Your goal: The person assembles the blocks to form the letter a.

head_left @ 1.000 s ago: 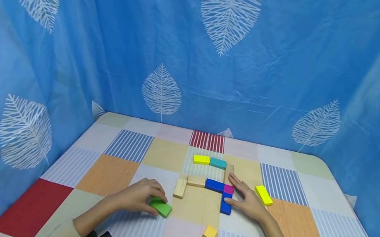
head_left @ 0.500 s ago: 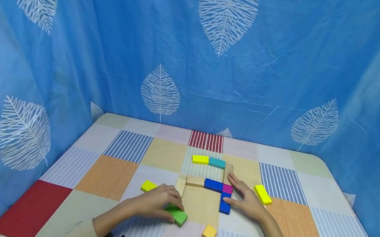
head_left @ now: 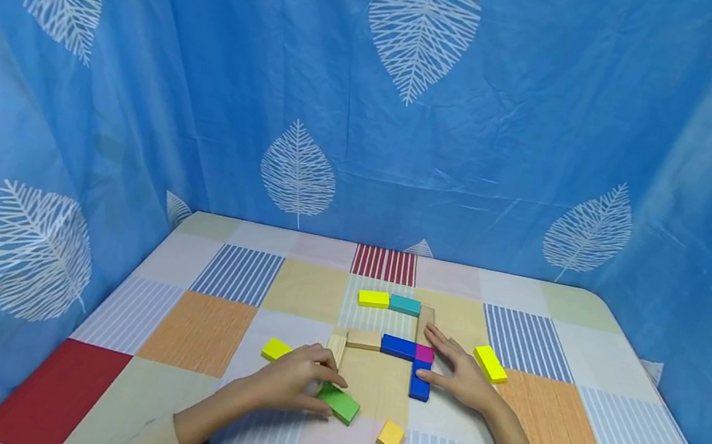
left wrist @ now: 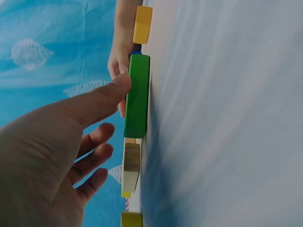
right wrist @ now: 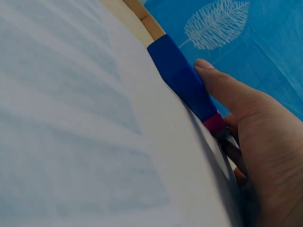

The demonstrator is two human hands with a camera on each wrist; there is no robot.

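- We see the green block (head_left: 340, 404) in front of the row of blocks on the counter (head_left: 653, 429), slanted, its right end pointing toward us; whether it touches the left wooden block (head_left: 337, 344) we cannot tell.
- Between its right end and the near blue block (head_left: 420, 386) we have a stretch of cream cloth; the orange block (head_left: 391, 437) lies apart, nearer us.
- The yellow block on the left (head_left: 275, 350) lies just beyond our left hand (head_left: 294, 383), and another yellow block (head_left: 490, 364) lies just beyond our right hand (head_left: 467, 382).
- The counter's far edge meets the blue curtain (head_left: 482, 141), well past the teal block (head_left: 404, 305).
- Our left forearm comes in from the lower left; thumb and index finger pinch the green block's left end, thumb on the near side, while the other fingers curl loosely.
- Our right forearm angles in from the lower right; its fingers are apart and fairly straight, the thumb at the near blue block and the fingertips by the upright wooden block (head_left: 427, 319), with the magenta block (head_left: 423, 353) between.
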